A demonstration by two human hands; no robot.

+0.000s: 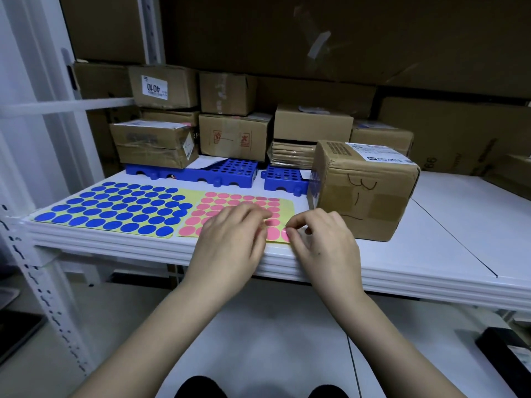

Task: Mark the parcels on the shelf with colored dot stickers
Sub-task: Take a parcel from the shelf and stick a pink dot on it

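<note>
The left hand (232,239) pressed flat on the pink sticker sheet (230,208). The right hand (321,239) pinched a pink dot (285,234) at its near right corner, beside a parcel (362,191).

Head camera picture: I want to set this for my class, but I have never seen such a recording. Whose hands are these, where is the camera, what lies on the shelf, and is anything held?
There is no machine here. A person wears one camera on the head, looking forward and down, so both bare arms reach in from below.

On the white shelf lie a sheet of blue dot stickers and, to its right, a sheet of pink dot stickers. A taped cardboard parcel stands right of the pink sheet; more parcels are stacked behind, some on blue plastic trays.

The left hand rests flat on the pink sheet. The right hand has its fingers at that sheet's near right corner, seemingly picking at a pink dot.
</note>
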